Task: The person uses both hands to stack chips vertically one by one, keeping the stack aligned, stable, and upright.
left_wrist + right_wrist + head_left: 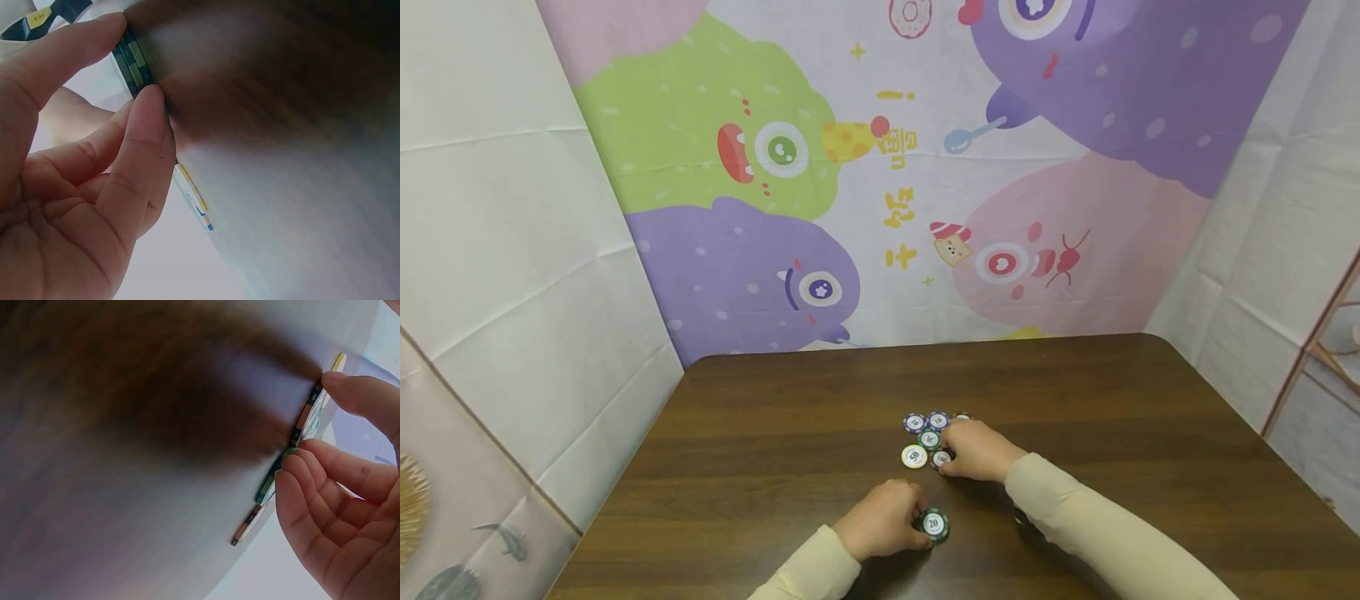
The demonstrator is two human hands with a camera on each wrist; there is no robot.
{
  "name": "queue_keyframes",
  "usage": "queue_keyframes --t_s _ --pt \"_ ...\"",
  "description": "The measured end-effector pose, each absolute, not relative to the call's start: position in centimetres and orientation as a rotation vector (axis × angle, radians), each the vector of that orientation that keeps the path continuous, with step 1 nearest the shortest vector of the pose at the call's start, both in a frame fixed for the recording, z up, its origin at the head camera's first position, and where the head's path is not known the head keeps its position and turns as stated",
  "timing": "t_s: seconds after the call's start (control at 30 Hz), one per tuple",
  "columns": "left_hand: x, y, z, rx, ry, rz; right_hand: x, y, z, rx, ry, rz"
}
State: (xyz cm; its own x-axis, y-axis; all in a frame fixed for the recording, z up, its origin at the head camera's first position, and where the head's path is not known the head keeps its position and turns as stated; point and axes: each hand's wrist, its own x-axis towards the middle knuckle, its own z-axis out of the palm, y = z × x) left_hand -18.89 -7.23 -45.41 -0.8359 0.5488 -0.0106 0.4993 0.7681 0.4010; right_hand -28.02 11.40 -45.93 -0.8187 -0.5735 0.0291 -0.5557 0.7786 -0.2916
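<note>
My left hand (886, 521) pinches green poker chips (935, 524) between thumb and fingers near the table's front; the top one reads 20. Two stacked layers show at their edge in the left wrist view. Farther back, my right hand (983, 452) has thumb and fingertips at opposite edges of a black poker chip (941, 459) marked 100, which lies on the table. Around it lie a pale yellow-edged 50 chip (914, 457), a green chip (929, 439), two blue chips (938, 420) and a dark-edged chip (962, 416) partly hidden by the right hand.
The brown wooden table (760, 442) carries the chips near its middle. Behind it hangs a cloth with cartoon monsters (782, 150), and pale cloths (535, 208) hang at both sides. A dark item (1022, 520) shows beneath the right sleeve.
</note>
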Motion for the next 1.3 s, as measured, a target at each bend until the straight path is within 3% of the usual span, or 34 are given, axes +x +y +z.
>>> queue_keyframes --t_s 1.3 --pt "-19.0 -7.3 -45.8 0.864 2.853 0.583 -27.2 11.8 -45.0 -0.894 2.856 -0.529"
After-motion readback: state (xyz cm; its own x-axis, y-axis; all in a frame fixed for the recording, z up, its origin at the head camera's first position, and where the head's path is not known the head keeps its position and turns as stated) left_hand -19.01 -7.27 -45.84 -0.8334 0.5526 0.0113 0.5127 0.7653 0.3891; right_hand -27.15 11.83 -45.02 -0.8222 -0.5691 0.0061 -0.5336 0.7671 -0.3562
